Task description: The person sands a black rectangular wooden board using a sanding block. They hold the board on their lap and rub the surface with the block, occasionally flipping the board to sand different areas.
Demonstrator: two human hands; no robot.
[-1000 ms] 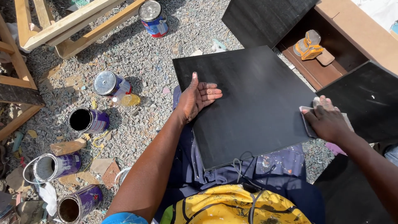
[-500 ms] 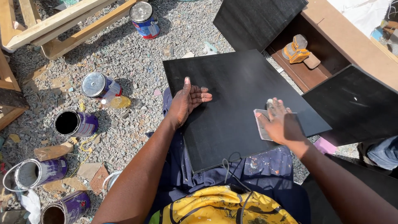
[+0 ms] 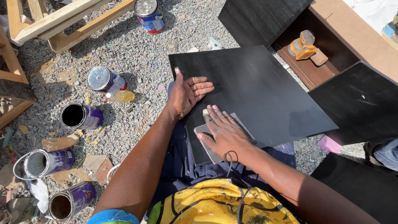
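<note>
Ground: loose grey gravel (image 3: 166, 62), littered with scraps. Upper centre of the frame, a sealed blue paint can (image 3: 150, 15) stands upright. Left of centre, a closed purple can (image 3: 104, 79) lies tilted, with a small yellowish plastic bottle (image 3: 120, 96) just beside it. Below these, down the left edge, three open purple cans (image 3: 78, 116) (image 3: 45, 162) (image 3: 70, 201) lie on their sides. Pale timber frame (image 3: 62, 20) rests on the gravel at upper left. A pink scrap (image 3: 329, 144) lies at lower right.
</note>
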